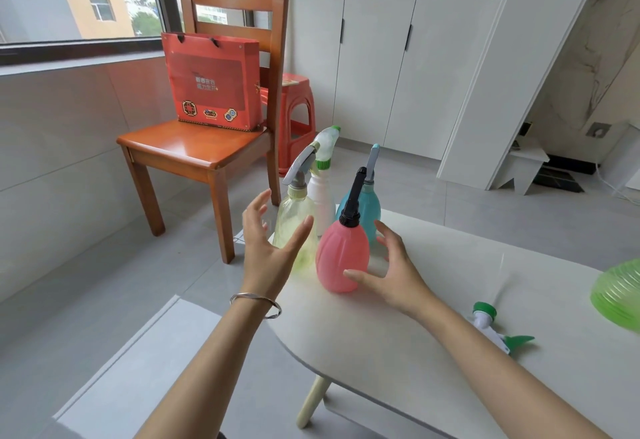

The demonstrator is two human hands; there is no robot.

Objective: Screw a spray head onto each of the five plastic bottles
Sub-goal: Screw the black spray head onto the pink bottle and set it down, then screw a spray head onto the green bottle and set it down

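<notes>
A pink bottle [341, 255] with a black spray head [353, 201] stands upright near the table's left end. Behind it stand a yellow bottle [294, 220] with a grey head, a white bottle [322, 196] with a white-and-green head, and a teal bottle [369, 210] with a grey-blue head. A green bottle [620, 294] shows at the right edge, without a head. A loose white-and-green spray head [493, 327] lies on the table beside it. My left hand [272, 244] hovers open left of the pink bottle. My right hand [393, 272] is open just right of it, holding nothing.
The white table [433, 334] has a rounded left edge close to the bottles. A wooden chair [214, 133] with a red gift bag [213, 83] stands behind on the left, with a red stool [294, 109] behind it. White cabinets line the back wall.
</notes>
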